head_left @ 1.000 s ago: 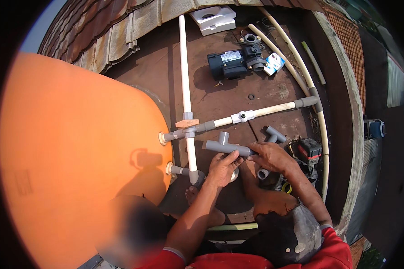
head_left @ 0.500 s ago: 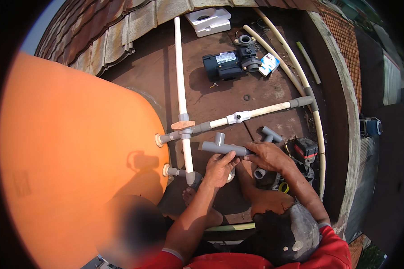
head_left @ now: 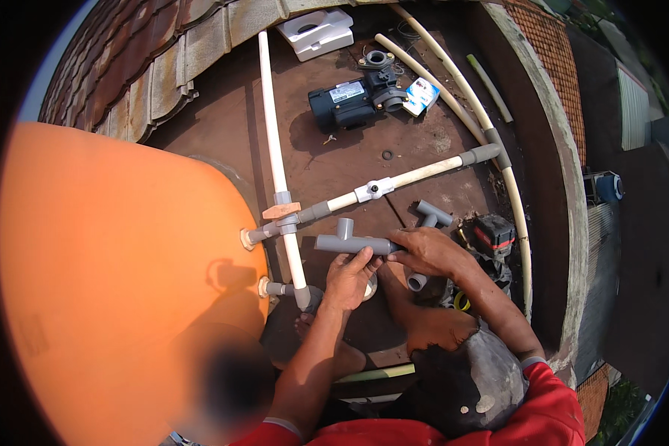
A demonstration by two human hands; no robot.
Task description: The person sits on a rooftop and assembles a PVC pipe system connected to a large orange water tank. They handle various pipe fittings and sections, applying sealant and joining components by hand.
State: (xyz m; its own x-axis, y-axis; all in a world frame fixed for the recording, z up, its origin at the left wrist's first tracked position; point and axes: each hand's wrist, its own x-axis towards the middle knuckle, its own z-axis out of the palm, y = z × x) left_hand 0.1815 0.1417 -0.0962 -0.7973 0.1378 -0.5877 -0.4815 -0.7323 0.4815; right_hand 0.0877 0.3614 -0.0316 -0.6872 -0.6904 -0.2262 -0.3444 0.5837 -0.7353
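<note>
A grey plastic pipe tee [head_left: 345, 244] is held level between my hands, its short branch pointing up and away from me. My left hand [head_left: 347, 282] supports it from below, thumb lying along its near side. My right hand [head_left: 427, 253] wraps round its right end, so that end is hidden. Just beyond and beneath my right hand lies a second grey tee fitting [head_left: 437, 213]. Close by, an open grey pipe end [head_left: 417, 282] faces me. To the left, a white pipe [head_left: 293, 260] joins a valve with an orange handle [head_left: 282, 210].
A large orange tank [head_left: 126, 245] fills the left side. Beyond my hands stand a dark water pump [head_left: 342, 104], a small box [head_left: 421, 97] and white foam packing [head_left: 316, 33]. A white inline valve [head_left: 375, 189] sits in the crossing pipe. A black-and-red battery [head_left: 493, 233] lies right.
The whole view has shifted slightly, so the scene sits a little further left. Both hands keep their hold on the tee, with hardly any change in their grip.
</note>
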